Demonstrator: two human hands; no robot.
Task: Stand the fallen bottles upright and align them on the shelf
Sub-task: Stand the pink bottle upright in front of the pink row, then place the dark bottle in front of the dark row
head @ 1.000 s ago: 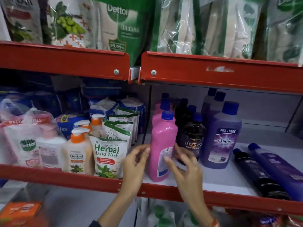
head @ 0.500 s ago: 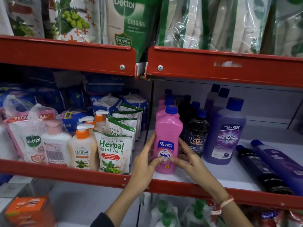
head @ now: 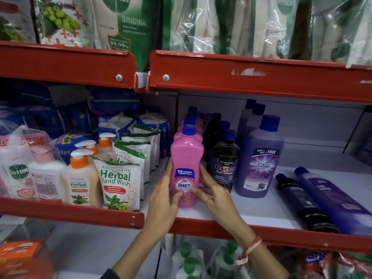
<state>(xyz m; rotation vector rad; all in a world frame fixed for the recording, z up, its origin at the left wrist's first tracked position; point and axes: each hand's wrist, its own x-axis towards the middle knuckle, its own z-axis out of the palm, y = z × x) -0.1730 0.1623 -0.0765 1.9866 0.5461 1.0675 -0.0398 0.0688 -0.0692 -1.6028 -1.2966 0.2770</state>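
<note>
A pink bottle (head: 187, 158) with a blue cap stands upright at the front left of the white shelf (head: 261, 210), label facing me. My left hand (head: 164, 196) grips its left side and my right hand (head: 211, 195) its right side, thumbs on the label. More pink bottles stand in a row behind it. A black bottle (head: 226, 160) and a purple bottle (head: 259, 158) stand upright to the right. A black bottle (head: 302, 202) and a purple bottle (head: 334, 200) lie on their sides at the right of the shelf.
Herbal hand wash pouches (head: 118, 186) and pump bottles (head: 80, 178) fill the left bay. A red shelf lip (head: 261, 234) runs along the front. The upper red shelf (head: 251, 75) carries refill packs overhead. White shelf surface shows between the upright purple bottle and the lying bottles.
The pink bottle has been turned so its label faces front and pushed slightly back into line. Both hands stay on its sides.
</note>
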